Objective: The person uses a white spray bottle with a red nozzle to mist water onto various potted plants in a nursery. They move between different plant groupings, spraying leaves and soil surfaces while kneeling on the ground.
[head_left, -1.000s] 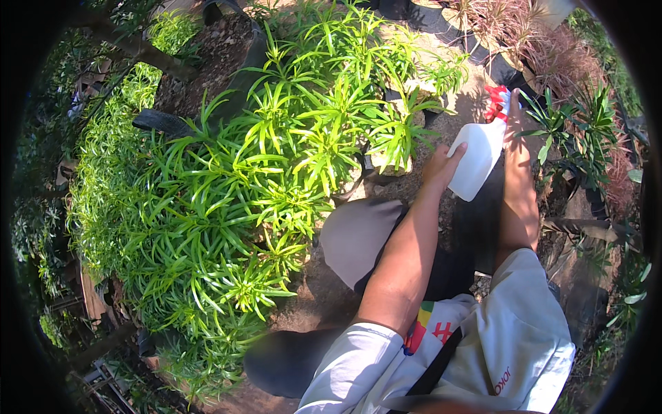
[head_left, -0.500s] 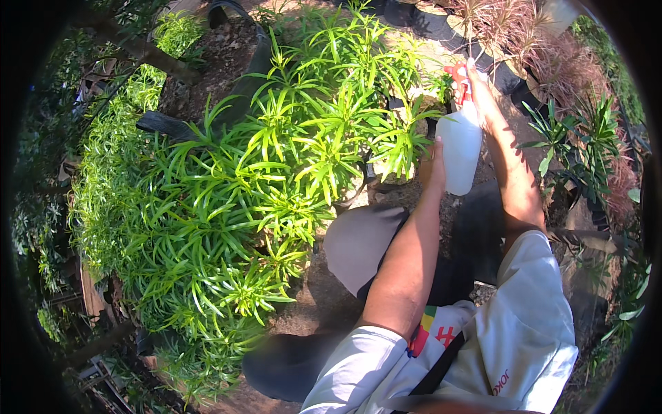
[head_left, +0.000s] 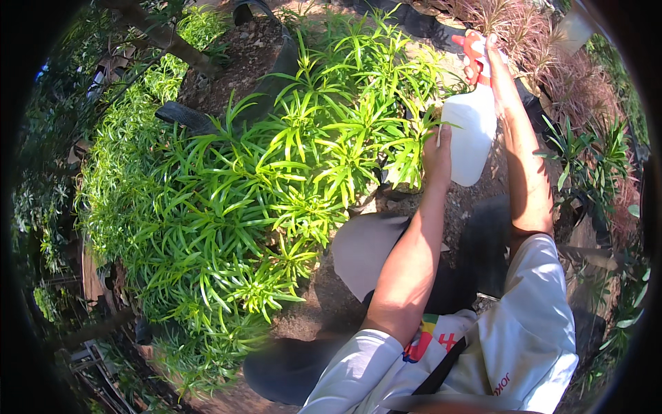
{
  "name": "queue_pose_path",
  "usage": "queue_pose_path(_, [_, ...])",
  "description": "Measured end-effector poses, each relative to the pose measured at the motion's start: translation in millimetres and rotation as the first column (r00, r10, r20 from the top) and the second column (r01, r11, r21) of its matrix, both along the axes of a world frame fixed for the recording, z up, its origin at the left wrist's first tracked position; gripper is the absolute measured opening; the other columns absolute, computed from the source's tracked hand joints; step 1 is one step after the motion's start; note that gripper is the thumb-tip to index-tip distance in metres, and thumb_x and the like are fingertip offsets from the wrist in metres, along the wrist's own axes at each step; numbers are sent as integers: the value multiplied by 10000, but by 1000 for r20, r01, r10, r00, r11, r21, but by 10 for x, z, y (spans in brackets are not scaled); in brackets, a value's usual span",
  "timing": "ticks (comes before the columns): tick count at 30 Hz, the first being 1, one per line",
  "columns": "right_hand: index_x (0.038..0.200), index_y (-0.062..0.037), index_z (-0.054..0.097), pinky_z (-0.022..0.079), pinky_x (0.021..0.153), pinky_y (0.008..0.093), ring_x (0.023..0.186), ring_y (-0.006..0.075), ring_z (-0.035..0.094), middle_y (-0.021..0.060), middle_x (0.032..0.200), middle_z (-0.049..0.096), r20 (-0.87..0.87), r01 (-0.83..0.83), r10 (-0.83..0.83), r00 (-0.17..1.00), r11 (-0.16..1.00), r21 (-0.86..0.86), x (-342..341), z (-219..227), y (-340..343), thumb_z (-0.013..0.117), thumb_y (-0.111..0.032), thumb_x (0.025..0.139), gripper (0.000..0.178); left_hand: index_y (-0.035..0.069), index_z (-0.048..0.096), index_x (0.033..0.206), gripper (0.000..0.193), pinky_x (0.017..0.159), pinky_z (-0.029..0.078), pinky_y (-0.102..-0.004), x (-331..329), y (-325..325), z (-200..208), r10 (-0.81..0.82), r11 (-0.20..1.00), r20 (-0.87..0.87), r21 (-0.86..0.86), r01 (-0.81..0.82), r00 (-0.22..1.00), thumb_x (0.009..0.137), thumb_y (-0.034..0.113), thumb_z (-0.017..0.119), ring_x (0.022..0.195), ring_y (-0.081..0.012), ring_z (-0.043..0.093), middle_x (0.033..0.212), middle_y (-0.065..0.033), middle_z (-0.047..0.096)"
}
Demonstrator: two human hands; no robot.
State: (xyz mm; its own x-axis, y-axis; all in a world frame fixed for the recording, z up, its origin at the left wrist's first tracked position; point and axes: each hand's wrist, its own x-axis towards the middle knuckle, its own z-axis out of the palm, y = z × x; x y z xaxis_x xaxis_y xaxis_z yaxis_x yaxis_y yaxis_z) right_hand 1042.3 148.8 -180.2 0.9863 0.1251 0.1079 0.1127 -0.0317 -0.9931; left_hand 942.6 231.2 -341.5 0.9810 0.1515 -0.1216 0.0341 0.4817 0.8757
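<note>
Spray bottle (head_left: 469, 134), white-bodied with a red trigger head (head_left: 474, 47), is hanging above the bare soil just beside the bright green leafy plants (head_left: 276, 186), one leaf tip overlapping its left edge in view. The right hand (head_left: 501, 69) is wrapping around the neck and head, its grip clamped there; the left hand (head_left: 438, 153) is resting at the bottle's lower left side, though whether its grip is closing on the bottle or on a leaf I cannot tell. As far along as this is showing, the bottle is already in hand and its nozzle is facing left across the foliage — no mist is showing, and how much of the work is done or left the view is not revealing. Compared with a second ago, the bottle is standing straighter instead of leaning to the right, its nozzle is now showing in profile, and the body is sitting nearer the leaves; the left thumb is no longer lying across its face — it is showing along the edge.
</note>
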Motion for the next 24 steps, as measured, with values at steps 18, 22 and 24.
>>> queue_pose_path(18, [1246, -81, 539, 412, 557, 206, 591, 46, 470, -36, 704, 507, 81, -196, 225, 971, 943, -268, 366, 672, 1418, 395, -700, 882, 732, 35, 503, 1188, 479, 877, 444, -291, -2, 714, 499, 208, 912, 265, -400, -90, 941, 937, 439, 554, 979, -132, 553, 1065, -45, 579])
queue_pose_path(22, [1238, -82, 540, 410, 547, 205, 575, 41, 464, -43, 667, 485, 79, -87, 113, 990, 957, -275, 368, 646, 1587, 391, -696, 887, 722, 51, 524, 1185, 367, 876, 455, -293, -7, 931, 481, 200, 893, 344, -450, -26, 918, 995, 357, 456, 980, -114, 559, 1068, -40, 586])
queue_pose_path(24, [1234, -82, 540, 409, 542, 204, 567, 38, 461, -47, 649, 475, 78, -23, 44, 996, 968, -249, 232, 642, 1620, 389, -693, 890, 718, 48, 524, 1193, 427, 873, 461, -307, -25, 964, 486, 165, 915, 312, -402, -27, 936, 994, 412, 423, 998, -130, 564, 1092, -54, 585])
